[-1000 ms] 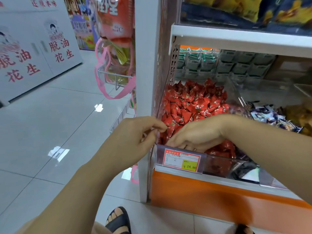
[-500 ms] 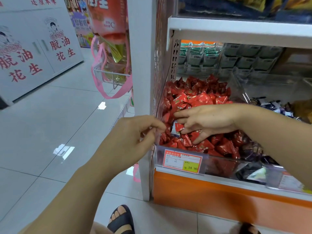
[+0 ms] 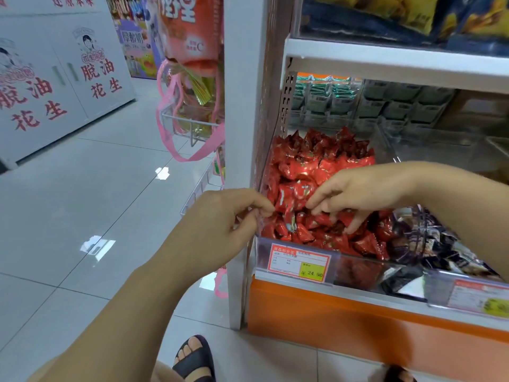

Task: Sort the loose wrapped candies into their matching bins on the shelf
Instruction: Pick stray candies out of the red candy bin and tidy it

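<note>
Floor [image 3: 96, 188] open leftward; left fingers [image 3: 257, 204] pinch bin edge [image 3: 260, 226], right fingers [image 3: 322, 193] splayed on candies [image 3: 316, 164].

A white store shelf [image 3: 358, 295] on an orange base panel [image 3: 330, 323] carries a clear bin [image 3: 360, 267] heaped with red-wrapped candies [image 3: 316, 161], beside a bin of dark-wrapped candies [image 3: 446, 252]. A price tag [image 3: 298, 261] reading ¥24.90 fronts the rail; green packets [image 3: 322, 95] stand stacked behind.
</note>
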`<state>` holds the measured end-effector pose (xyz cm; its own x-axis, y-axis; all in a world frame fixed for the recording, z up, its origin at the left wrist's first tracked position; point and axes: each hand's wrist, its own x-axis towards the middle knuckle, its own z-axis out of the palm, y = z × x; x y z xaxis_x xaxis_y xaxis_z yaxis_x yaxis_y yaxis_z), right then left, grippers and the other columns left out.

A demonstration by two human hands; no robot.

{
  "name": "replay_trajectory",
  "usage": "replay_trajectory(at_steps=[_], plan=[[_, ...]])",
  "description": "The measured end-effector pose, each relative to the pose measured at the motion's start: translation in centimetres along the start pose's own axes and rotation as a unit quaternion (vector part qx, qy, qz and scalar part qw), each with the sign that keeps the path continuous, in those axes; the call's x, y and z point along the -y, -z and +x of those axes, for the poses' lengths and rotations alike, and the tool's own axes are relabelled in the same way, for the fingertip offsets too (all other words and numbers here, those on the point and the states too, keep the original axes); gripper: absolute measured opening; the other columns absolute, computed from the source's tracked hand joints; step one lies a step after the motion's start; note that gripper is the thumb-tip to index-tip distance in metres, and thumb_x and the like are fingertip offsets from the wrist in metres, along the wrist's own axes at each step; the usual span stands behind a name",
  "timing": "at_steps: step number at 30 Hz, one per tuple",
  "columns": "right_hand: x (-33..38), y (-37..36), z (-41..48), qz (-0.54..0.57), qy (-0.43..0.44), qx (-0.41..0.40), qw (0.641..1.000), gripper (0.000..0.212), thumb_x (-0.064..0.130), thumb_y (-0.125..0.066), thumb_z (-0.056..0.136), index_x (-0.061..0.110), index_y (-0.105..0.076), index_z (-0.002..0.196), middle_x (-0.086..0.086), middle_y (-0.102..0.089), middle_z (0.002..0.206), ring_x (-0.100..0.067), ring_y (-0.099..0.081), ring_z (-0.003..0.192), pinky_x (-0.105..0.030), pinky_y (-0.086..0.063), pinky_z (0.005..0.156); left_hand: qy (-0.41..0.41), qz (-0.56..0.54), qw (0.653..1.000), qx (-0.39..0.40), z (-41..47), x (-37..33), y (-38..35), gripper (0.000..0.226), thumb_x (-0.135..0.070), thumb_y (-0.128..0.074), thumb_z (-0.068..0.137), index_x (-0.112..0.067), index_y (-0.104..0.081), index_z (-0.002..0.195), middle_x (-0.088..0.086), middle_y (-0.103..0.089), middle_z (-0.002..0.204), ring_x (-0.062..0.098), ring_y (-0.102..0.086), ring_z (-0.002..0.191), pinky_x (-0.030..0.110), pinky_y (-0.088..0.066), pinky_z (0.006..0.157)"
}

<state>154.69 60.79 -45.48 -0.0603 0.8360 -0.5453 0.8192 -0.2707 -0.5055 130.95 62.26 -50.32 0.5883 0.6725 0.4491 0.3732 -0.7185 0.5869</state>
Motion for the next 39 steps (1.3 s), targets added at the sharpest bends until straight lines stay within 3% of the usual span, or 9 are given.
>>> replay_trajectory(at_steps=[3, 6, 11, 13, 16, 20, 23, 33, 39], plan=[[-0.4, 0.7, -1.3, -0.046, -0.016, 0.008, 0.999, 0.025, 0.014, -0.052, 0.096, 0.022, -0.062, 0.117, 0.0, -0.062, 0.117, -0.017, -0.054, 0.113, -0.033, -0.059, 0.073, 0.002, -0.009, 1.0, 0.006, 0.0, 0.0, 0.1, 0.024, -0.01, -0.053, 0.087, -0.024, -0.072, 0.095, -0.037, -0.057, 0.07, -0.014, -0.057, 0.074, 0.0, -0.038, 0.068], [0.0, 1.1, -2.8, -0.083, -0.002, 0.01, 0.997, 0.021, 0.017, -0.054, 0.095, 0.029, -0.066, 0.106, 0.006, -0.066, 0.102, -0.014, -0.063, 0.098, -0.03, -0.059, 0.07, 0.013, -0.012, 1.0, 0.011, -0.1, -0.1, 0.2, 0.026, -0.004, -0.056, 0.089, -0.023, -0.072, 0.095, -0.04, -0.057, 0.07, -0.011, -0.057, 0.074, 0.001, -0.037, 0.068], [2.1, 0.4, -3.6, -0.249, 0.116, -0.086, 0.958, 0.019, 0.023, -0.06, 0.09, 0.031, -0.071, 0.103, 0.02, -0.065, 0.084, 0.002, -0.065, 0.07, -0.002, -0.043, 0.065, 0.014, -0.013, 1.0, 0.013, -0.2, -0.3, 0.4, 0.026, -0.004, -0.055, 0.089, -0.023, -0.072, 0.095, -0.035, -0.058, 0.07, -0.014, -0.055, 0.072, 0.001, -0.037, 0.068], [2.8, -0.9, -2.1, -0.326, 0.199, -0.14, 0.913, 0.022, 0.026, -0.06, 0.09, 0.031, -0.069, 0.109, 0.02, -0.066, 0.101, 0.005, -0.06, 0.091, -0.011, -0.043, 0.087, 0.011, -0.01, 1.0, 0.014, -0.1, -0.3, 0.3, 0.027, -0.004, -0.055, 0.089, -0.023, -0.072, 0.095, -0.029, -0.061, 0.079, -0.013, -0.056, 0.072, 0.001, -0.038, 0.067], [2.5, -3.2, 1.2, -0.451, 0.272, -0.136, 0.84, 0.039, 0.039, -0.056, 0.09, 0.033, -0.055, 0.128, 0.006, -0.048, 0.135, -0.015, -0.038, 0.128, -0.039, -0.031, 0.107, 0.02, -0.012, 1.0, 0.015, -0.1, -0.1, 0.2, 0.028, -0.004, -0.055, 0.087, -0.026, -0.071, 0.094, -0.022, -0.065, 0.079, -0.006, -0.056, 0.069, 0.003, -0.038, 0.065], [1.3, -3.7, 3.3, -0.529, 0.226, -0.1, 0.811, 0.051, 0.049, -0.05, 0.089, 0.039, -0.04, 0.138, 0.003, -0.028, 0.148, -0.018, -0.012, 0.142, -0.05, -0.007, 0.117, 0.024, -0.009, 0.999, 0.02, -0.1, -0.1, 0.4, 0.027, -0.005, -0.055, 0.088, -0.025, -0.071, 0.095, -0.022, -0.063, 0.077, -0.008, -0.056, 0.07, 0.002, -0.038, 0.065], [0.8, -2.0, 3.4, -0.572, 0.216, -0.12, 0.782, 0.045, 0.054, -0.046, 0.09, 0.037, -0.046, 0.132, 0.005, -0.035, 0.144, -0.017, -0.02, 0.14, -0.05, -0.009, 0.116, 0.023, -0.015, 0.999, 0.02, 0.0, -0.2, 0.4, 0.027, -0.005, -0.054, 0.088, -0.027, -0.071, 0.094, -0.021, -0.065, 0.078, -0.008, -0.057, 0.07, 0.003, -0.039, 0.065], [-2.7, 1.8, 3.4, -0.474, 0.198, -0.174, 0.84, 0.035, 0.043, -0.051, 0.091, 0.029, -0.057, 0.123, 0.004, -0.038, 0.143, -0.017, -0.027, 0.134, -0.041, -0.03, 0.109, 0.02, -0.02, 0.999, 0.017, -0.1, -0.5, 0.4, 0.028, -0.005, -0.055, 0.089, -0.029, -0.069, 0.092, -0.035, -0.058, 0.067, -0.012, -0.058, 0.073, 0.001, -0.039, 0.067], [-2.8, 1.3, 4.5, -0.388, 0.148, -0.17, 0.894, 0.039, 0.03, -0.051, 0.094, 0.022, -0.05, 0.132, -0.002, -0.027, 0.149, -0.024, -0.027, 0.133, -0.03, -0.023, 0.11, 0.026, -0.027, 0.999, 0.015, -0.1, -0.6, 0.4, 0.028, -0.001, -0.055, 0.088, -0.024, -0.071, 0.093, -0.036, -0.059, 0.065, -0.011, -0.058, 0.07, 0.001, -0.038, 0.064]])
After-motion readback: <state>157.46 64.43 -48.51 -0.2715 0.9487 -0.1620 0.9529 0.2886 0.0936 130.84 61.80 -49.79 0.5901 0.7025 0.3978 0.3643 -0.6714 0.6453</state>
